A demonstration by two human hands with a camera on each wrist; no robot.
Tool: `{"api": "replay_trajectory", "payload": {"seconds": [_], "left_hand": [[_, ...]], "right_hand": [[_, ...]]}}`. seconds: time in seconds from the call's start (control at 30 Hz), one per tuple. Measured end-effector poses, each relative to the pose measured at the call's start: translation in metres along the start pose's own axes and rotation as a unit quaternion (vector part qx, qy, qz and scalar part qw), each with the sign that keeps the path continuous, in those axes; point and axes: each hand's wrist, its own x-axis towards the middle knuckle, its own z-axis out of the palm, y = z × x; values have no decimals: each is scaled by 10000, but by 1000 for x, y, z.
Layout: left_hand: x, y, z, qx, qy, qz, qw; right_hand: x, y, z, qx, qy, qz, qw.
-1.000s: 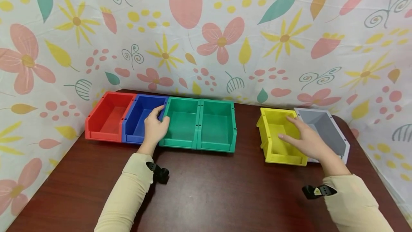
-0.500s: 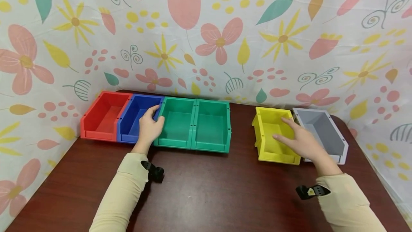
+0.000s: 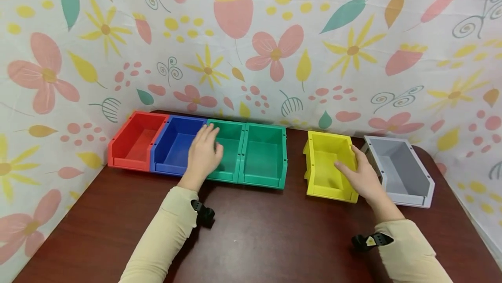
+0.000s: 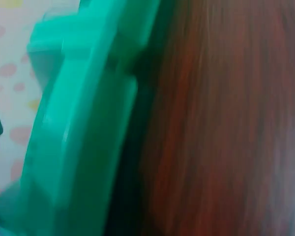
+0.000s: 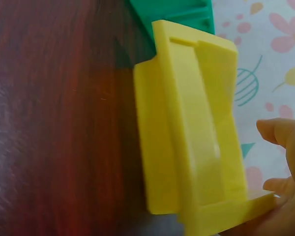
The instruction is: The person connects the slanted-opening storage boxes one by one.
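The dark wooden table [image 3: 255, 235] carries a touching row of 4 bins, red [image 3: 135, 141], blue [image 3: 174, 145] and 2 green [image 3: 263, 156]; a grey bin [image 3: 400, 169] stands near the right edge. The yellow bin [image 3: 327, 165] sits between the green pair and the grey one, apart from both; the right hand [image 3: 362, 178] grips its right wall with curled fingers; the left hand [image 3: 204, 154] rests loose-fingered over the blue-green join, gripping nothing.

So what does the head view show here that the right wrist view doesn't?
Only the head view shows the red bin, blue bin, grey bin and the left hand resting on the left green bin. Only the right wrist view shows the yellow bin's side close up. Both show the right hand gripping the yellow bin on the table.
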Motion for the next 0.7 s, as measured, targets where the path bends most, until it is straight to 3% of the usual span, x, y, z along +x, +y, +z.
{"api": "replay_trajectory", "payload": {"seconds": [0.07,0.13,0.2,0.3,0.43,0.6,0.63,0.7], "left_hand": [[3,12,5,-499,-439,-115,9977],[6,24,10,-1147,-917,-568,9875],[10,34,16,-1697,-1312,-1136,9701],[20,46,26,-2263,-1613,-1960,9404],[26,55,36,-2830,-1695,-2782,9021],[22,56,39,-3666,-1472,-3602,8451],[20,56,39,-3765,-1439,-3691,8375],[19,56,38,-3864,-1374,-3788,8297]], "right_hand": [[0,3,2,178,-124,125,9997],[1,4,4,269,-212,196,9992],[1,5,4,275,-232,241,9991],[4,4,3,243,-237,305,9990],[5,4,1,330,-143,428,9984],[2,10,2,584,-65,584,9966],[1,11,3,604,-36,603,9963],[3,11,4,653,45,643,9958]]}}
